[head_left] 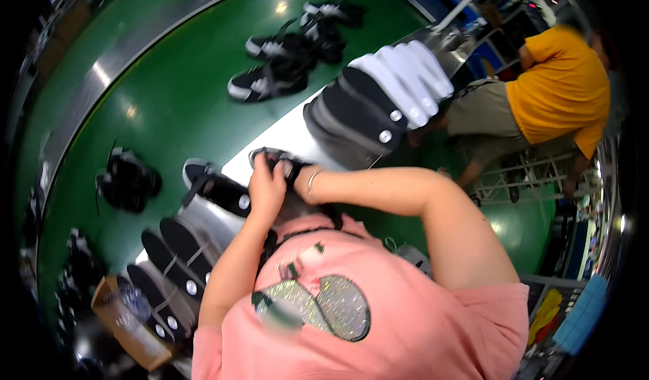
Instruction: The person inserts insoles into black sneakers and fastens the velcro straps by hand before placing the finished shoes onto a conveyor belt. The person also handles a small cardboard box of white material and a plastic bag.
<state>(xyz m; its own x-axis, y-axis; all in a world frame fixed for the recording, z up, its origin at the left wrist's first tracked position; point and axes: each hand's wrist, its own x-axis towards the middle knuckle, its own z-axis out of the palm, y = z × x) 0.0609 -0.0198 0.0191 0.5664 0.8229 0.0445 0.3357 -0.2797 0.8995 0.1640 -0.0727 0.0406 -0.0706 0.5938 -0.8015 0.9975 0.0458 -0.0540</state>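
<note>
From the head cam we've got both hands up at a black sneaker on the white strip of the bench. Our left hand is curled around its near side, gripping it. Our right hand is mostly hidden behind the shoe, so we can't tell its grip. Another black shoe lies just to the left, with dark insoles fanned out below and more sneakers on the green belt.

Both forearms raised, left hand and right hand together, fingers curled.
</note>
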